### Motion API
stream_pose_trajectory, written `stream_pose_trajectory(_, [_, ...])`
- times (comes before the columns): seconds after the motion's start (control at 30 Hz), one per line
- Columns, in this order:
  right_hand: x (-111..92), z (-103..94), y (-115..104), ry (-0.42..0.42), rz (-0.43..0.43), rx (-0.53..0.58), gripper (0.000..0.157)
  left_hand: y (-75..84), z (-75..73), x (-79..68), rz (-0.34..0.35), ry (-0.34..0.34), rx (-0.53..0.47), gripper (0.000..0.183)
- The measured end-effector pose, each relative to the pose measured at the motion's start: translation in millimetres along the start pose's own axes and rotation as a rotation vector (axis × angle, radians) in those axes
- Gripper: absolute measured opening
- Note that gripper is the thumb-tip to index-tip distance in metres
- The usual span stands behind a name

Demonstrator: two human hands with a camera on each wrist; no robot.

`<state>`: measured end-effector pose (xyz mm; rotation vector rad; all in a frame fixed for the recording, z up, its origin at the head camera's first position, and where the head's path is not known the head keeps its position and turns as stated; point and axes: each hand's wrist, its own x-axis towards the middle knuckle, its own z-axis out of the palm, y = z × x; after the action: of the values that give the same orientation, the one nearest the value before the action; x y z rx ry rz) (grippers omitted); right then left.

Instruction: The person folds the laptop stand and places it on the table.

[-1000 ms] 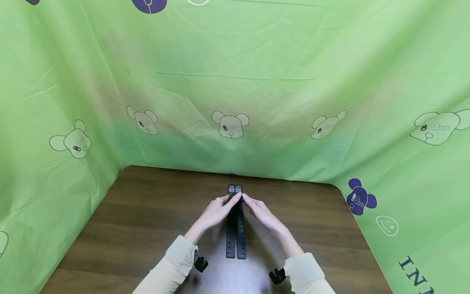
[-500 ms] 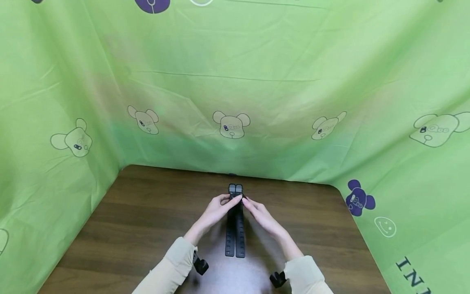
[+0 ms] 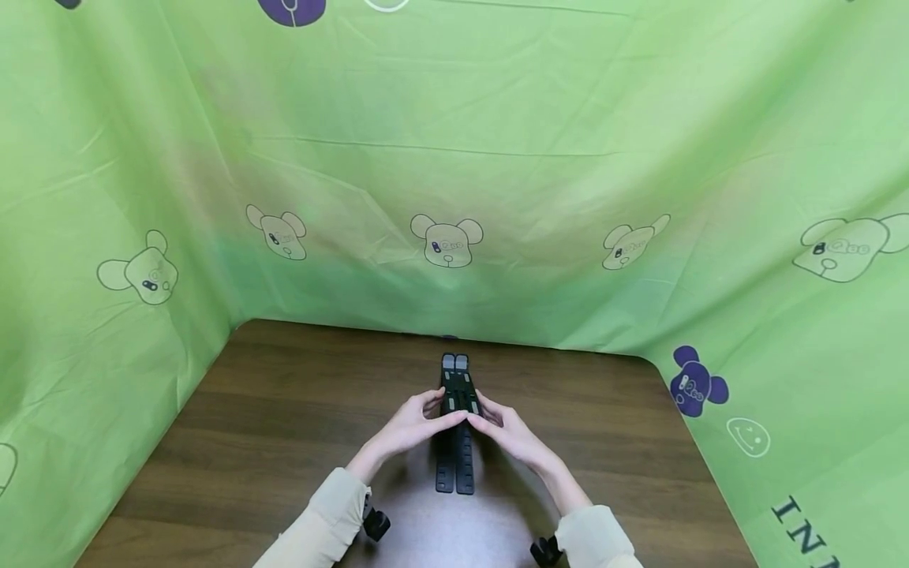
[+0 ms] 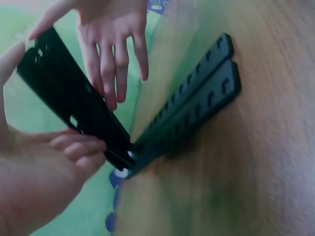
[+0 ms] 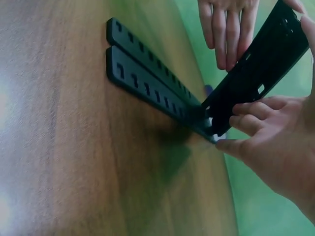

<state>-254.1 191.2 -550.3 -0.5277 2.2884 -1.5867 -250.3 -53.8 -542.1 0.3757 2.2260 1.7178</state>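
A black folding laptop stand point(image 3: 445, 473) rests on the table, its two notched base bars point(image 4: 209, 100) side by side. Hinged at the far end, the stand's upper section point(image 4: 74, 91) is raised at a steep angle off the bars. My left hand point(image 3: 415, 420) grips the section's left side, thumb on its upper edge and fingers along the side. On the other side my right hand point(image 3: 510, 434) does the same. The thumb tips meet at the middle of that edge. In the right wrist view the right hand's fingers point(image 5: 248, 115) lie against the section low down, near the hinge.
The brown wooden table point(image 3: 298, 394) spreads out on both sides of the stand. A green cloth point(image 3: 540, 292) with cartoon heads hangs behind and at both sides, close to the table's far edge. A small black wrist camera point(image 3: 376, 524) sits below each hand.
Both hands have come nearer to the person, bringing the upper section's free edge up and away from the base bars. More of that section shows beyond the thumbs. The base has barely shifted.
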Motion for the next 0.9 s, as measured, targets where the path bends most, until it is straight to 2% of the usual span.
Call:
stream_pose_trajectory(0.1, [-7, 1.7, -11, -0.031, 0.014, -0.003, 0.074, -6.4, -3.5, -2.5, 0.035, -0.044, 0.016, 0.097])
stream_pose_trajectory(0.2, [-9, 1.3, -2, -0.058, -0.017, 0.022, 0.080, -12.1, -5.8, -4.6, 0.054, -0.066, 0.001, 0.095])
stream_pose_trajectory(0.33, [-4, -1.2, 43, -0.058, -0.111, -0.014, 0.086, -19.9, -7.6, -8.0, 0.069, -0.085, 0.014, 0.093])
stream_pose_trajectory(0.43, [3, -1.5, 82, -0.024, -0.084, -0.078, 0.088, -25.6, -7.9, -10.1, 0.087, -0.103, 0.065, 0.093])
stream_pose_trajectory(0.53, [5, 0.0, 102, -0.007, -0.017, -0.135, 0.096, -31.7, -7.3, -11.7, 0.118, -0.117, 0.123, 0.096])
stream_pose_trajectory(0.57, [4, 1.0, 101, -0.006, -0.006, -0.140, 0.098, -33.1, -7.2, -12.6, 0.135, -0.119, 0.150, 0.097])
stream_pose_trajectory(0.6, [1, 2.1, 98, -0.008, -0.013, -0.151, 0.101, -41.4, -6.9, -10.8, 0.168, -0.121, 0.186, 0.097])
stream_pose_trajectory(0.63, [-1, 2.9, 98, -0.012, -0.041, -0.187, 0.102, -46.9, -6.7, -10.0, 0.199, -0.121, 0.228, 0.098])
stream_pose_trajectory(0.73, [-7, 6.3, 91, -0.019, -0.058, -0.203, 0.106, -50.4, -5.9, -12.2, 0.236, -0.115, 0.322, 0.101])
stream_pose_trajectory(0.8, [-10, 8.3, 91, -0.018, -0.041, -0.227, 0.108, -51.2, -4.7, -13.4, 0.226, -0.115, 0.366, 0.101])
stream_pose_trajectory(0.87, [-11, 10.6, 94, -0.011, -0.009, -0.252, 0.111, -40.5, -3.3, -18.8, 0.178, -0.122, 0.378, 0.103])
stream_pose_trajectory(0.9, [-12, 12.0, 95, -0.009, 0.000, -0.280, 0.111, -40.9, -2.5, -19.2, 0.170, -0.126, 0.400, 0.103])
